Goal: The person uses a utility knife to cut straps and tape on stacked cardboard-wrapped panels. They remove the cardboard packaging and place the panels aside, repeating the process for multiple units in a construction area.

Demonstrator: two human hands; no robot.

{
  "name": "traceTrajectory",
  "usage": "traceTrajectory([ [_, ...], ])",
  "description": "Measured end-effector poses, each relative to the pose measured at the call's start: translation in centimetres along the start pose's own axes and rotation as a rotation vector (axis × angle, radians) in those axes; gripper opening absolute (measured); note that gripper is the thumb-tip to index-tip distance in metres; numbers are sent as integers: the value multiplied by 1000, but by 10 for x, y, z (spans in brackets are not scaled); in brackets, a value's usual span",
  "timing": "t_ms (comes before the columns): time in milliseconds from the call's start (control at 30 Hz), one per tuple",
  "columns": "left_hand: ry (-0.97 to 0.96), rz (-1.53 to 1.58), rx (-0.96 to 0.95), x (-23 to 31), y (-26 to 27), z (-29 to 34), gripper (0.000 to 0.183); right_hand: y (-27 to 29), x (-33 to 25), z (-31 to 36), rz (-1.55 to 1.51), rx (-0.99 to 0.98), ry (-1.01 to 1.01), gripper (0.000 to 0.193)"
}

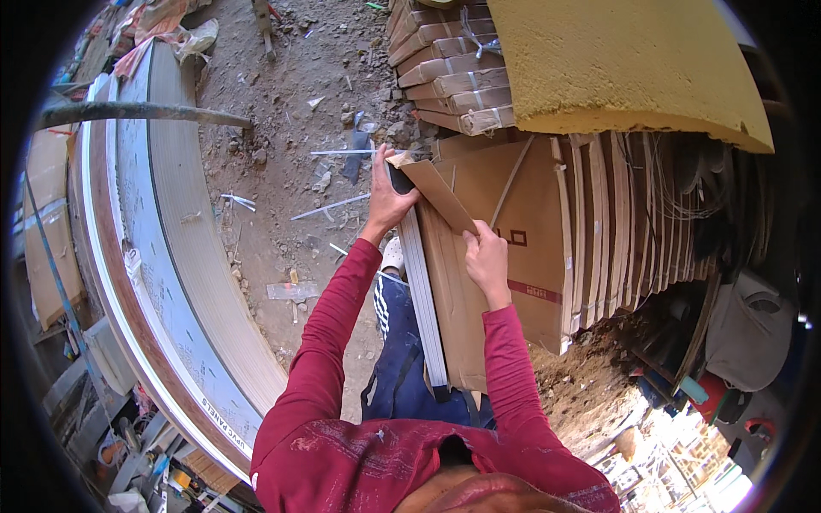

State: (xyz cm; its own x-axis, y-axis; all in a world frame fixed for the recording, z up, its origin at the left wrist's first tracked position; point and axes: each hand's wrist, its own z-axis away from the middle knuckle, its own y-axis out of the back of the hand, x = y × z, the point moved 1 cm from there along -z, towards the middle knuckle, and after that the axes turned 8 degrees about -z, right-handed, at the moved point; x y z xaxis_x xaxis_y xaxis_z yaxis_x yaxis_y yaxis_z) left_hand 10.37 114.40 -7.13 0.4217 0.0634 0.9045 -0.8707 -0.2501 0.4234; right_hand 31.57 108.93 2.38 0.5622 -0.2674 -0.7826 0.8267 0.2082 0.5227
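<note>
A tall cardboard package [456, 308] stands in front of me. Along its left side show the pale edges of a stack of thin panels [421, 295]. My left hand [391, 198] is wrapped around the far end of the stack, at a dark end piece [399, 179]. My right hand [487, 263] pinches the near end of a cardboard flap [440, 193], which slants up and away to the left toward my left hand. What the left fingertips touch on the far side is hidden.
Several cardboard-wrapped packages [534, 231] lean in a row at the right, beneath a yellow rough-surfaced slab [629, 68]. More flat packs [453, 73] are stacked beyond. Long panels [184, 188] lie stacked at the left, under a metal bar [145, 112]. Cut white straps [329, 208] litter the dirt ground.
</note>
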Motion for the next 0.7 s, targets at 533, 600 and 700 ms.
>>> traceTrajectory([
  [533, -145, -122, -271, -14, 33, -32, 81, -45, -66, -23, 114, -126, 395, 41],
  [600, -156, -297, -404, 0, 46, -39, 87, -28, -55, -36, 73, -153, 149, 33],
  [700, -142, -150, -568, 2, 54, -46, 100, -9, -25, -49, -58, -95, 83, 25],
])
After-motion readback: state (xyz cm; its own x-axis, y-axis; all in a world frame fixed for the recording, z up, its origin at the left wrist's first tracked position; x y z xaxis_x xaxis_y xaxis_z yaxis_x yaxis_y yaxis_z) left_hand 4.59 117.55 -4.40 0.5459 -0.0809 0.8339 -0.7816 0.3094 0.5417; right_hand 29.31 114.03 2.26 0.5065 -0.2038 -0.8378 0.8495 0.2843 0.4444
